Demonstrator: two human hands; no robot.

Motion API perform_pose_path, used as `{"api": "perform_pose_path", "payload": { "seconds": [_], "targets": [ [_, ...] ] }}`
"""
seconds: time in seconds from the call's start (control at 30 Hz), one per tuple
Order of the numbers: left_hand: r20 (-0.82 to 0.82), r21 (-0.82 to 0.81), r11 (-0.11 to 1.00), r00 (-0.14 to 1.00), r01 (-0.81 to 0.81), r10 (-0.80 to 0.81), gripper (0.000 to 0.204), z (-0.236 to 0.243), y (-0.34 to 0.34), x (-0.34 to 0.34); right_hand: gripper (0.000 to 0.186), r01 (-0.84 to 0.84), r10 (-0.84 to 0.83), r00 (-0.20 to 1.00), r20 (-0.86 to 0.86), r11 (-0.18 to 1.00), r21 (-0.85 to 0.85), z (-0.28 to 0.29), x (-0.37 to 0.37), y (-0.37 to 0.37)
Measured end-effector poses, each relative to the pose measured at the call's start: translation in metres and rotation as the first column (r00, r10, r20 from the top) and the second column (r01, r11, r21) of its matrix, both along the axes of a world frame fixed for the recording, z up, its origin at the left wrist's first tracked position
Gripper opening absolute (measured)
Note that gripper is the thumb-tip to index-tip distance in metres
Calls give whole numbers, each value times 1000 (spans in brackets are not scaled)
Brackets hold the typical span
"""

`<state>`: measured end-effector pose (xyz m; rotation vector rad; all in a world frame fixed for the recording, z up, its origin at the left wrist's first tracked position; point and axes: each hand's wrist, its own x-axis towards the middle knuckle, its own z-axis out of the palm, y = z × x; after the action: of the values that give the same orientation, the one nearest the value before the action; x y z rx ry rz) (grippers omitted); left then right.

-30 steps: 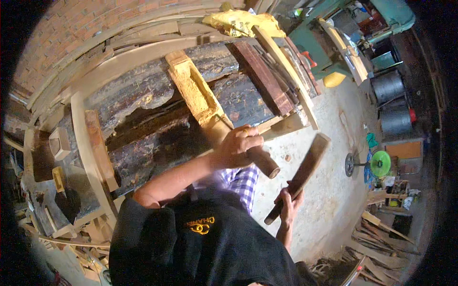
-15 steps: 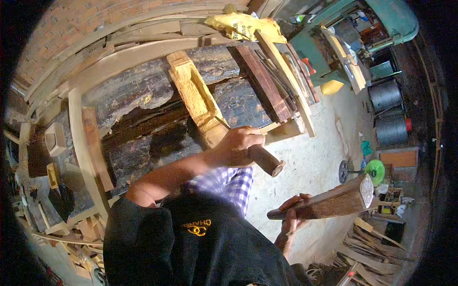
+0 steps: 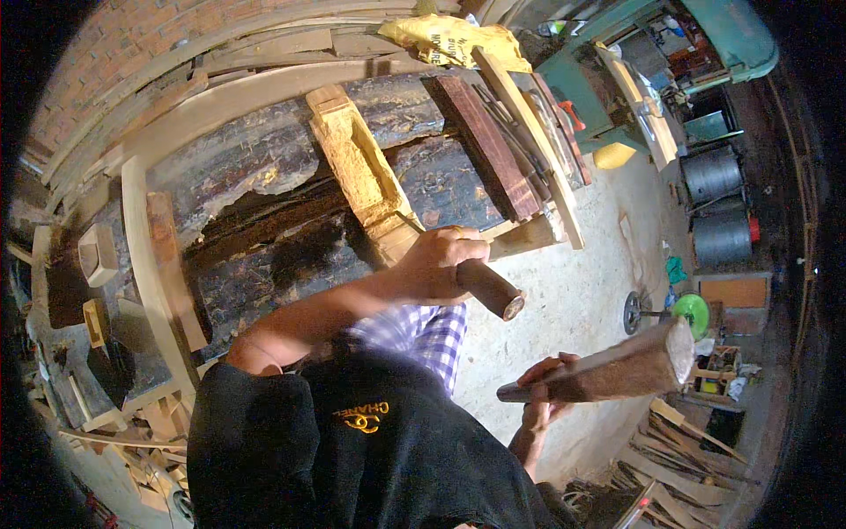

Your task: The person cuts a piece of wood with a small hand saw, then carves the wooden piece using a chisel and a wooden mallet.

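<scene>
My left hand (image 3: 443, 262) is wrapped round the thick wooden handle of a chisel (image 3: 493, 291). Its handle end points down and right. The chisel's working end is mostly hidden by the hand, at the near end of a pale yellow wood piece (image 3: 333, 132). A long trough is cut into that piece, with rough, chipped walls. To the lower right, my right hand (image 3: 545, 397) grips the narrow end of a heavy brown wooden mallet (image 3: 617, 366), held in the air well apart from the chisel. The mallet's broad end is slightly blurred.
The yellow piece rests across a dark, weathered slab (image 3: 273, 145). Right of it lie a reddish-brown board (image 3: 485, 145), several thin tools and a pale plank (image 3: 529, 132). A yellow sack (image 3: 454, 42) sits behind. Small wood blocks (image 3: 99, 256) are at left; scrap wood (image 3: 679, 467) lies lower right.
The mallet's broad end has shifted up slightly and become more blurred. My left hand and the chisel keep nearly the same place, and the whole view has tilted a little.
</scene>
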<state>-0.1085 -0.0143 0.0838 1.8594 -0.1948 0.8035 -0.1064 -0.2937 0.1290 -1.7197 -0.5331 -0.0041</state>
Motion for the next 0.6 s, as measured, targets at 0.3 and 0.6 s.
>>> {"api": "perform_pose_path", "payload": {
  "seconds": [0.3, 0.6],
  "targets": [
    [-29, -47, 999, 1000, -4, 3, 18, -3, 3, 5, 54, 265, -173, 951, -256, 883, 388, -2, -1, -8],
    [-112, -38, 999, 993, -27, 23, 23, -2, 3, 9, 47, -170, 187, 972, 140, 978, -122, 17, 1, 1]
  ]
}}
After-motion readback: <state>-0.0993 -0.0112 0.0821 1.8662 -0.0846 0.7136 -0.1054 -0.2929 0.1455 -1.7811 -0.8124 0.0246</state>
